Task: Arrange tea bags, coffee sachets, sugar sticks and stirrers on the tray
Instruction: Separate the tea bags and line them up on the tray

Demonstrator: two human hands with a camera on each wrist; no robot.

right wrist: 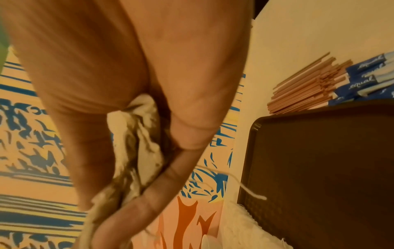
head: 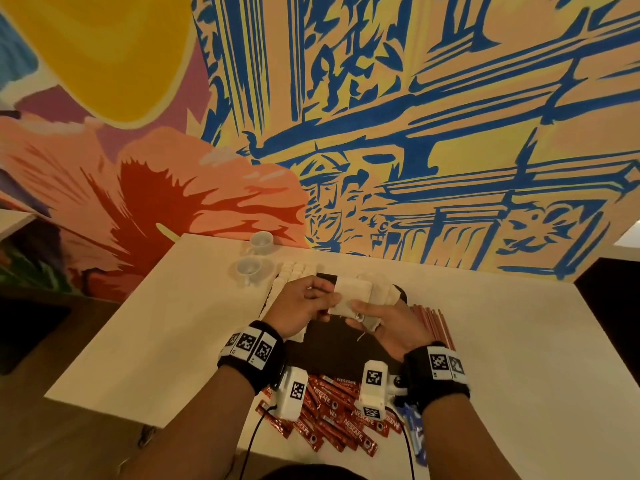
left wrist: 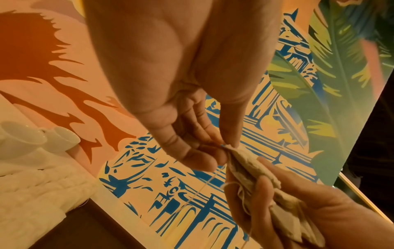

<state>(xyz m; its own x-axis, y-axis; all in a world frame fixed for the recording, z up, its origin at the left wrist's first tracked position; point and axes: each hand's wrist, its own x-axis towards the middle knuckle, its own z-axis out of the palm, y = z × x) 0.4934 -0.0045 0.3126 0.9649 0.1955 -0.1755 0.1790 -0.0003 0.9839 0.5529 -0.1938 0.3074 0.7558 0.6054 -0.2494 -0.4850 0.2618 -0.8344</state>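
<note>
Dozens of red foil Nescafe coffee sachets (head: 332, 415) lie in a loose heap at the near edge of the white surface (head: 149, 327), not yet on the dark brown rectangular plastic tray (head: 332, 351), probably waiting their turn. Blue paper sugar sticks (head: 414, 431) sit just right of them, partly hidden by the right wrist. Above the tray both hands work a small bunch of off-white paper tea bags (head: 351, 294): right hand (head: 384, 327) has its grip curled round the bunch, left hand (head: 301, 306) pinches one bag's top corner between thumb and fingers, string (left wrist: 198, 192) trailing down, likely peeling one off to lay it. Pale wooden stirrers (head: 433, 323) are stacked beside the tray's right rim. White tea bags in rows (head: 294, 271) lie along the tray's far left. Two white ceramic cups (head: 254, 254) stand farthest back, near the painted wall.
</note>
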